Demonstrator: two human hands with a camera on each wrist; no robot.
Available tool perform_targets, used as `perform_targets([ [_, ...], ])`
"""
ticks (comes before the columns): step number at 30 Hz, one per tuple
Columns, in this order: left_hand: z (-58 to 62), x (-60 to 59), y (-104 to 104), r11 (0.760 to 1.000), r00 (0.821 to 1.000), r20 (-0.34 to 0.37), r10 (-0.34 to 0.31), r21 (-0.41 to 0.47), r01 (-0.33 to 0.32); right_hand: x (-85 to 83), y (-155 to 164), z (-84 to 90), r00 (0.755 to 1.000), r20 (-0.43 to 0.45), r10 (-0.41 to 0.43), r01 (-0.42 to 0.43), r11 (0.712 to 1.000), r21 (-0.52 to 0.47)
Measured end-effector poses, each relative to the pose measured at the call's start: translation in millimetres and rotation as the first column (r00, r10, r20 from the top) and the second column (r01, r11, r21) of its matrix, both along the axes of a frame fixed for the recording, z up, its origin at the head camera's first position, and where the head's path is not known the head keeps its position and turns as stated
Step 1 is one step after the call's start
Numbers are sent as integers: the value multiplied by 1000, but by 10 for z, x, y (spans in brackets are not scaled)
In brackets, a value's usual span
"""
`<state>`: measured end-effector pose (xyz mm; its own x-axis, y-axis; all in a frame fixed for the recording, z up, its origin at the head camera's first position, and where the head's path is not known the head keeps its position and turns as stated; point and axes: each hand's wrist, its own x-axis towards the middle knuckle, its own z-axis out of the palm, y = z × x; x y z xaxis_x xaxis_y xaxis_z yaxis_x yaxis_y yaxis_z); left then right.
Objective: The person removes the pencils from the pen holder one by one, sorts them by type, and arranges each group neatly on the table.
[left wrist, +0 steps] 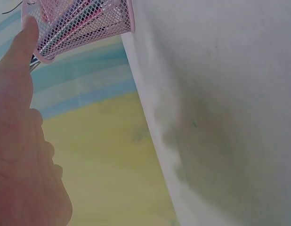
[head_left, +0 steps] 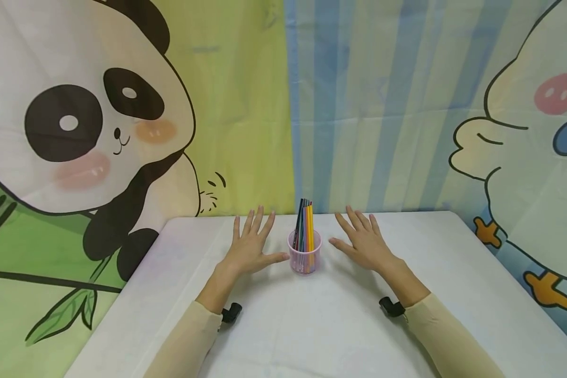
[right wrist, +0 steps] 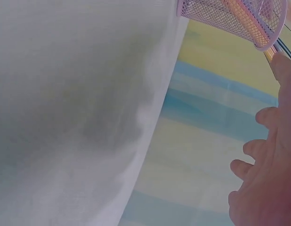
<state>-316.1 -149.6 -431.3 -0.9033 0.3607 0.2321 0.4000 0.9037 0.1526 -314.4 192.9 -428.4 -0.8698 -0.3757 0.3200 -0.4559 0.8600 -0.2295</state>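
Head view shows the pink mesh cup point(head_left: 304, 258) of coloured pencils point(head_left: 304, 226) untouched at frame centre, left hand point(head_left: 251, 248) and right hand point(head_left: 363, 242) flanking it, fingers spread flat, nothing grasped yet.

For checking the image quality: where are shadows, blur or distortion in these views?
Head view: even light, faint shadows under the hands, edges bent by the wide lens. Left wrist view: soft grey shadow on the table, blurred thumb. Right wrist view: similar shadow, sharp mesh cup.
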Motion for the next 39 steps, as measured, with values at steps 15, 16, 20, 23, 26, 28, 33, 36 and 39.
perform_targets([
  [15,-33,-19,113,943,987,-2,-159,295,153,-115,-128,157,987,134,91,-42,942,-332],
  [16,-30,-20,123,929,984,-4,-179,328,170,-124,-143,165,983,153,99,-35,927,-373],
  [20,-24,-15,149,873,973,50,-225,453,179,-178,-206,178,980,150,130,-42,873,-486],
  [23,-25,-13,162,837,964,85,-251,519,172,-214,-258,180,982,118,148,-62,841,-537],
  [26,-23,-15,172,812,958,72,-278,550,195,-223,-315,195,985,93,148,-68,815,-575],
  [28,-25,-17,177,798,953,52,-298,561,219,-222,-356,208,985,83,148,-69,795,-603],
  [33,-40,-12,185,787,950,56,-309,575,222,-224,-452,219,984,69,162,-73,733,-676],
  [36,-45,0,195,773,945,83,-316,600,206,-227,-504,208,983,56,177,-84,692,-717],
  [39,-47,7,206,760,942,96,-323,619,197,-232,-544,183,980,35,197,-104,652,-751],
])
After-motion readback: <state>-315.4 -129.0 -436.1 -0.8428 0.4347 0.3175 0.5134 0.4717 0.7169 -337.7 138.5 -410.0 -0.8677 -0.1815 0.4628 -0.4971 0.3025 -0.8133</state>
